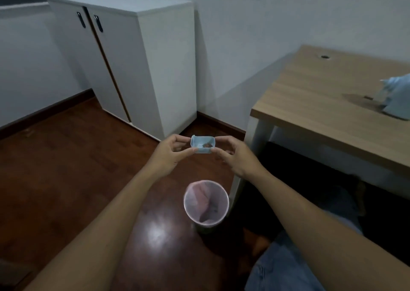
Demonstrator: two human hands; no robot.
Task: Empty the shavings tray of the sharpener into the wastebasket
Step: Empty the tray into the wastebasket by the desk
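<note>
Tray: shavings tray [203, 144] is pinched at its 2 short ends between left hand [170, 155] and right hand [236, 157].
Handling: judged light, stiff; contents loose.
Wastebasket: wastebasket [206, 203] is seen below both hands.

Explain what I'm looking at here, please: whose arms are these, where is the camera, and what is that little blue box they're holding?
There is no machine here. The one picture comes from a camera worn on a person's head, looking forward and down, so the two bare arms are the wearer's own. The left hand and right hand pinch a small blue shavings tray between them, open side up, with a dark clump of shavings inside. Below, on the wooden floor, stands a wastebasket with a pink liner. To the right is a wooden desk with a blurred pale blue object on it, possibly the sharpener. A white cabinet stands behind.
</note>
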